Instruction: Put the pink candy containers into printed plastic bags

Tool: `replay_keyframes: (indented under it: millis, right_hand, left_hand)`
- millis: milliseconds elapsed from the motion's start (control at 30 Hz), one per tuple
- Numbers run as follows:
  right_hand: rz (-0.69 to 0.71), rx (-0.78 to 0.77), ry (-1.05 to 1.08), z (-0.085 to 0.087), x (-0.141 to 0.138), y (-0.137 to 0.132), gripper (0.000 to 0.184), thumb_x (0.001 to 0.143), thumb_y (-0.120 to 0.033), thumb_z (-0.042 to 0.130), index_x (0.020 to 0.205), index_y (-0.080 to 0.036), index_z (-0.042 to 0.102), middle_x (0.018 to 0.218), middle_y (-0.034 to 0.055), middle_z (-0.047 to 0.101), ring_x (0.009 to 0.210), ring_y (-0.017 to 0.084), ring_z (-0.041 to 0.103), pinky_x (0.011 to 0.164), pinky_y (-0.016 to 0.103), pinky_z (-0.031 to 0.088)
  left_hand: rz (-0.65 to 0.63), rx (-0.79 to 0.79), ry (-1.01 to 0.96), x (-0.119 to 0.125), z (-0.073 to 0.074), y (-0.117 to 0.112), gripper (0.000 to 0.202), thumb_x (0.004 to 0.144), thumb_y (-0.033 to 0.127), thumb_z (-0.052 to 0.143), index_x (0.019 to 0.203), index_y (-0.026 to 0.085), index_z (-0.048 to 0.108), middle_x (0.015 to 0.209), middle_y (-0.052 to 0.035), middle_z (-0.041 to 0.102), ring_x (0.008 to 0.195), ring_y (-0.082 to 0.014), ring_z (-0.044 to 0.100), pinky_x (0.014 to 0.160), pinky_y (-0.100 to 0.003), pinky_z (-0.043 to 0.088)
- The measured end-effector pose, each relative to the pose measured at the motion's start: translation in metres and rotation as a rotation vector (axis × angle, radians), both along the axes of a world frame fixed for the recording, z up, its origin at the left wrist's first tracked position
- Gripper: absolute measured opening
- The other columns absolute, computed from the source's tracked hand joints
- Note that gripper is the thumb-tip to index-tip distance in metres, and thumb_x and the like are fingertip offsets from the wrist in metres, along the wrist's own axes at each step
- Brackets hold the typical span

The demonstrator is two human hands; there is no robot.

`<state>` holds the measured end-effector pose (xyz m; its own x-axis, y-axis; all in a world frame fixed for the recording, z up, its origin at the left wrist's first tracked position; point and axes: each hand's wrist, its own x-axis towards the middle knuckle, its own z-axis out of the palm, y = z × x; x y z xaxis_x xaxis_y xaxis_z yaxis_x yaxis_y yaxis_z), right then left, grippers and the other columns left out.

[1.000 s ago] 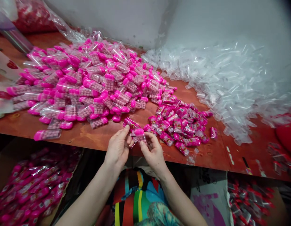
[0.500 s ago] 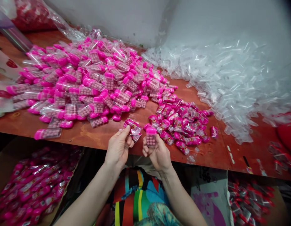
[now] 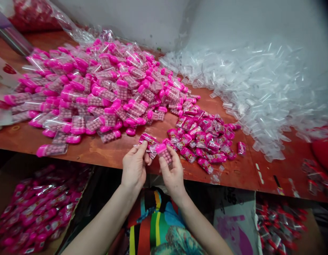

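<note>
My left hand (image 3: 134, 164) pinches a printed pink plastic sleeve (image 3: 149, 140) between thumb and fingers, just above the table's front edge. In my right hand (image 3: 173, 171) is a small clear candy box (image 3: 164, 153) with a bright pink cap, filled with pink balls. The box is tilted, cap end toward the sleeve, and the two lie very close together; whether they touch I cannot tell. Right beyond my right hand lies a small heap of pink printed sleeves (image 3: 201, 136). Behind my left hand spreads a large pile of pink-capped candy boxes (image 3: 105, 92).
Clear empty plastic cases (image 3: 248, 95) are heaped at the back right against the wall (image 3: 158, 17). Below the red-brown table (image 3: 100, 152), a carton at left holds pink wrapped packs (image 3: 41, 209); another at right holds red-and-clear pieces (image 3: 277, 226). A small knife-like tool (image 3: 278, 186) lies near the front edge.
My right hand has moved left toward the sleeve and turned, so the candy box, upright before, now leans with its cap to the left. My left hand has barely moved.
</note>
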<state>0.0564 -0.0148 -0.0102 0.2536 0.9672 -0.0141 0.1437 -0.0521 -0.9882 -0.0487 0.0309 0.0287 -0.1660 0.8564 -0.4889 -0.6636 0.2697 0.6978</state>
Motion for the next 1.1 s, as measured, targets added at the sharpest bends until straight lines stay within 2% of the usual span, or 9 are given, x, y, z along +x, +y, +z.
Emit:
replay_keyframes:
  millis: [167, 300, 433, 600, 767, 867, 1000, 1100]
  right_hand:
    - [0.028, 0.016, 0.076, 0.002, -0.005, -0.001, 0.046, 0.087, -0.033, 0.061, 0.130, -0.023, 0.047, 0.121, 0.0113, 0.061, 0.107, 0.023, 0.062, 0.094, 0.040, 0.051]
    - [0.069, 0.017, 0.092, 0.007, -0.006, -0.002, 0.046, 0.087, -0.031, 0.061, 0.129, -0.022, 0.044, 0.117, 0.0108, 0.063, 0.106, 0.022, 0.063, 0.089, 0.037, 0.053]
    - [0.140, 0.035, -0.008, 0.009, 0.000, -0.003, 0.053, 0.088, -0.030, 0.059, 0.136, -0.022, 0.038, 0.115, 0.0114, 0.064, 0.102, 0.023, 0.065, 0.087, 0.038, 0.054]
    - [0.192, 0.074, -0.220, 0.009, 0.005, -0.004, 0.062, 0.085, -0.032, 0.063, 0.140, -0.022, 0.036, 0.128, 0.0153, 0.059, 0.107, 0.029, 0.063, 0.093, 0.046, 0.050]
    - [0.160, -0.037, 0.113, 0.012, -0.001, 0.002, 0.050, 0.091, -0.032, 0.054, 0.138, -0.023, 0.039, 0.114, 0.0093, 0.064, 0.101, 0.022, 0.064, 0.089, 0.039, 0.053]
    - [0.169, -0.054, 0.141, 0.014, -0.001, 0.003, 0.047, 0.092, -0.032, 0.053, 0.137, -0.022, 0.041, 0.109, 0.0077, 0.064, 0.097, 0.021, 0.064, 0.086, 0.036, 0.053]
    - [0.202, -0.037, -0.088, 0.013, 0.001, 0.002, 0.058, 0.088, -0.029, 0.059, 0.141, -0.022, 0.038, 0.105, 0.0089, 0.065, 0.089, 0.022, 0.065, 0.084, 0.038, 0.052]
    - [0.212, -0.054, 0.013, 0.012, -0.002, 0.003, 0.055, 0.089, -0.032, 0.057, 0.140, -0.023, 0.038, 0.105, 0.0082, 0.064, 0.089, 0.021, 0.065, 0.081, 0.036, 0.053]
  left_hand:
    - [-0.005, 0.043, 0.075, 0.004, 0.001, -0.004, 0.028, 0.071, 0.034, 0.078, 0.065, 0.016, 0.058, 0.042, 0.0060, 0.047, 0.039, -0.0062, 0.041, 0.042, -0.020, 0.032]
    - [-0.140, 0.032, 0.039, 0.002, 0.001, -0.006, 0.029, 0.074, 0.037, 0.075, 0.067, 0.016, 0.058, 0.040, 0.0071, 0.043, 0.036, -0.0048, 0.036, 0.040, -0.018, 0.029]
    - [-0.302, -0.035, -0.040, -0.001, -0.001, -0.007, 0.036, 0.073, 0.040, 0.076, 0.060, 0.016, 0.053, 0.035, 0.0088, 0.035, 0.033, -0.0026, 0.028, 0.036, -0.016, 0.023]
    - [-0.374, -0.073, -0.094, -0.002, -0.004, -0.005, 0.035, 0.070, 0.039, 0.079, 0.065, 0.015, 0.054, 0.039, 0.0094, 0.038, 0.031, -0.0003, 0.024, 0.032, -0.014, 0.017]
    - [-0.468, -0.044, -0.119, -0.003, -0.011, -0.004, 0.033, 0.077, 0.041, 0.073, 0.068, 0.015, 0.054, 0.039, 0.0101, 0.037, 0.030, 0.0000, 0.020, 0.032, -0.014, 0.014]
    - [-0.476, -0.039, -0.097, -0.004, -0.011, -0.006, 0.032, 0.079, 0.041, 0.070, 0.070, 0.014, 0.056, 0.039, 0.0094, 0.039, 0.030, -0.0005, 0.021, 0.032, -0.015, 0.017]
    - [-0.317, -0.063, 0.037, 0.000, -0.004, -0.009, 0.034, 0.072, 0.036, 0.077, 0.062, 0.015, 0.052, 0.035, 0.0093, 0.038, 0.029, -0.0023, 0.029, 0.032, -0.015, 0.019]
    - [-0.297, -0.099, -0.007, 0.004, -0.001, -0.012, 0.037, 0.070, 0.037, 0.078, 0.059, 0.015, 0.051, 0.035, 0.0096, 0.036, 0.029, -0.0015, 0.026, 0.031, -0.016, 0.018]
